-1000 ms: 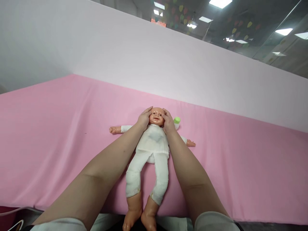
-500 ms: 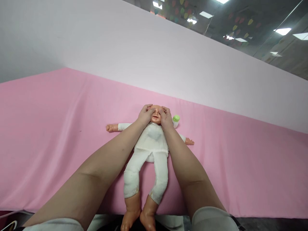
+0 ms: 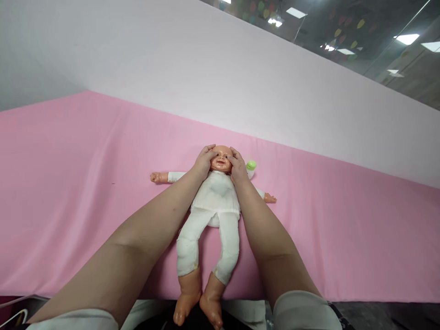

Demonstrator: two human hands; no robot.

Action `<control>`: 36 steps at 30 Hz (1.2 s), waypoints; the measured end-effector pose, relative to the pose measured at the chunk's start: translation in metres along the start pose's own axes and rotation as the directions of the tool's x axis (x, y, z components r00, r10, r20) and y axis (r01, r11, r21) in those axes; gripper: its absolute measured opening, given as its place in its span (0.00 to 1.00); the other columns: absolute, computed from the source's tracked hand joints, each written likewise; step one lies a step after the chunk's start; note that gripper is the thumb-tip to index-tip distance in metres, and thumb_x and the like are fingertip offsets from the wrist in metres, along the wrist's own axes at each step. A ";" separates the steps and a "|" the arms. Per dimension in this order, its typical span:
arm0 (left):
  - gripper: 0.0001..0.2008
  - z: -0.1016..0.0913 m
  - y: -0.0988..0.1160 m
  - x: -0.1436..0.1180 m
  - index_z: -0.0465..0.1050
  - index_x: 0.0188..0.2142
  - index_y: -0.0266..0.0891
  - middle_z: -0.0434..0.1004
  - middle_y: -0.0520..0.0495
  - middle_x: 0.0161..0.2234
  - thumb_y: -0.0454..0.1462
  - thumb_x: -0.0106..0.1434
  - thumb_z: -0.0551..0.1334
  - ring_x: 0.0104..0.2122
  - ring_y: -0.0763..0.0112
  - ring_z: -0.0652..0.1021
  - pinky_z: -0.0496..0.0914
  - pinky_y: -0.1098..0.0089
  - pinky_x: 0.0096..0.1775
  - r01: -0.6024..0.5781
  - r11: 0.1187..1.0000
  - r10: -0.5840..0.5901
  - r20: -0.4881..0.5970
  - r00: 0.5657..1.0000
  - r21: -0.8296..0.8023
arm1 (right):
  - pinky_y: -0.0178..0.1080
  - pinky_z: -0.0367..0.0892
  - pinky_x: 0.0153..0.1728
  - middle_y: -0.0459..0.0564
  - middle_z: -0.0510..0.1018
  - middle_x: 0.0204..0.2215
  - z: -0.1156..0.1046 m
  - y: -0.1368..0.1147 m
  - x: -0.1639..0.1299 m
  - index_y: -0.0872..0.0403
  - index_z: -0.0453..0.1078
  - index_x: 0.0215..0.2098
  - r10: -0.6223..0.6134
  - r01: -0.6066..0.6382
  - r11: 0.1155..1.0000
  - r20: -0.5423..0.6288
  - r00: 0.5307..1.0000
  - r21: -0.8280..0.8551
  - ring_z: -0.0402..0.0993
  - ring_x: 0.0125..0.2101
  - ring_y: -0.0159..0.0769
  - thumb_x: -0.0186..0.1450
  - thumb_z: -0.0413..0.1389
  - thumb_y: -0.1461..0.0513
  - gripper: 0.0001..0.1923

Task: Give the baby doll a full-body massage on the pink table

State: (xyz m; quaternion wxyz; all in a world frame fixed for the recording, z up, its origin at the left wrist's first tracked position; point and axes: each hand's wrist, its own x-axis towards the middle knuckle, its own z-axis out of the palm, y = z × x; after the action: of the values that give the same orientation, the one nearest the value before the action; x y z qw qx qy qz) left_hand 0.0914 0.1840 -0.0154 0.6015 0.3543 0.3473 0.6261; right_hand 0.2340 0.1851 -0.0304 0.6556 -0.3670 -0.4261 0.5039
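Note:
A baby doll (image 3: pixel 216 192) with a soft white cloth body and plastic head, hands and feet lies on its back on a pink sheet. Its arms stretch out to both sides and its feet point toward me. My left hand (image 3: pixel 204 162) cups the left side of the doll's head, the thumb beside one eye. Against the head's right side rests my right hand (image 3: pixel 239 164), with its thumb near the other eye. The doll's mouth, nose and forehead show between my hands; my palms hide the sides of the head.
Just right of my right hand stands a small bottle with a green cap (image 3: pixel 251 165), partly hidden. The pink sheet (image 3: pixel 85 183) covers the wide padded surface. A pale wall (image 3: pixel 220 82) rises behind it, with glass panels above. Cables show at the lower left.
My thumbs have slid outward, away from the middle of the doll's face, so its eyes and forehead show more. The camera view has shifted slightly. The bottle stays in place.

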 end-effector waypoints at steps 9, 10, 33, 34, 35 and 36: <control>0.29 0.002 -0.008 0.004 0.75 0.53 0.42 0.78 0.44 0.49 0.39 0.50 0.74 0.49 0.57 0.80 0.76 0.59 0.53 -0.096 0.984 0.102 -0.039 0.994 0.148 | 0.50 0.73 0.61 0.50 0.76 0.55 0.005 -0.004 -0.002 0.48 0.68 0.57 -0.071 0.057 0.968 -0.048 0.996 -0.244 0.76 0.54 0.43 0.56 0.72 0.49 0.35; 0.29 0.001 -0.009 0.005 0.76 0.53 0.42 0.78 0.44 0.49 0.39 0.50 0.74 0.49 0.57 0.80 0.76 0.59 0.54 -0.096 0.983 0.104 -0.042 0.994 0.155 | 0.50 0.71 0.62 0.50 0.76 0.55 0.004 -0.004 -0.002 0.48 0.69 0.56 -0.101 0.080 0.951 -0.056 0.993 -0.297 0.76 0.55 0.43 0.57 0.71 0.49 0.34; 0.32 -0.002 -0.004 0.001 0.74 0.57 0.41 0.77 0.42 0.51 0.38 0.50 0.71 0.52 0.53 0.80 0.75 0.55 0.57 -0.133 0.984 0.128 0.053 0.990 0.117 | 0.51 0.77 0.57 0.49 0.78 0.54 0.004 -0.008 -0.006 0.46 0.70 0.59 -0.037 0.041 0.996 0.048 0.998 -0.074 0.79 0.53 0.45 0.55 0.72 0.52 0.35; 0.31 -0.002 -0.005 0.001 0.74 0.56 0.42 0.77 0.43 0.51 0.38 0.51 0.71 0.53 0.53 0.79 0.75 0.55 0.57 -0.151 0.979 0.146 0.041 0.988 0.134 | 0.50 0.77 0.57 0.49 0.77 0.55 0.006 -0.009 -0.007 0.46 0.69 0.60 -0.044 0.049 0.994 0.049 0.998 -0.097 0.79 0.53 0.45 0.56 0.72 0.52 0.36; 0.31 -0.001 -0.005 0.001 0.74 0.56 0.42 0.78 0.43 0.51 0.38 0.51 0.72 0.53 0.53 0.79 0.75 0.55 0.57 -0.162 0.975 0.160 0.026 0.987 0.150 | 0.50 0.77 0.57 0.49 0.76 0.55 0.007 -0.010 -0.007 0.46 0.69 0.60 -0.054 0.059 0.991 0.046 0.997 -0.124 0.79 0.54 0.45 0.56 0.72 0.52 0.36; 0.30 -0.001 -0.006 0.002 0.75 0.55 0.42 0.78 0.43 0.51 0.38 0.52 0.72 0.53 0.53 0.79 0.75 0.56 0.57 -0.167 0.972 0.168 0.013 0.986 0.164 | 0.49 0.77 0.57 0.50 0.76 0.55 0.008 -0.010 -0.007 0.47 0.69 0.59 -0.069 0.074 0.985 0.034 0.997 -0.154 0.78 0.53 0.44 0.56 0.72 0.52 0.36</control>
State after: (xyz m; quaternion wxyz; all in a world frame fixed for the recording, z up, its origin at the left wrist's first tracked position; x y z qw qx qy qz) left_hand 0.0933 0.1858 -0.0212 0.5152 0.4302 0.3669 0.6441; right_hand 0.2290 0.1766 -0.0200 0.6365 -0.3941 -0.4864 0.4506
